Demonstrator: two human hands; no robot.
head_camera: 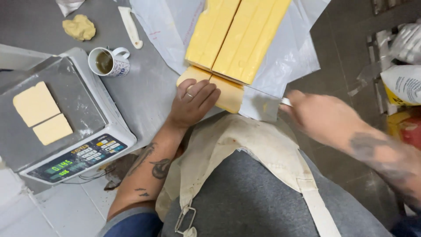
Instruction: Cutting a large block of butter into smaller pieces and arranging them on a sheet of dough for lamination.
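Note:
My left hand lies flat on a cut slab of yellow butter at the near edge of the steel table, fingers together, a ring on one finger. Behind the slab lie two long yellow butter blocks on clear plastic sheeting. My right hand grips the white handle of a wide metal scraper, whose blade stands just right of the slab. My apron fills the bottom of the view.
A digital scale at the left carries two yellow butter slices. Behind it stand a mug of dark drink, a lump of dough and a white-handled knife. Bags sit at the right.

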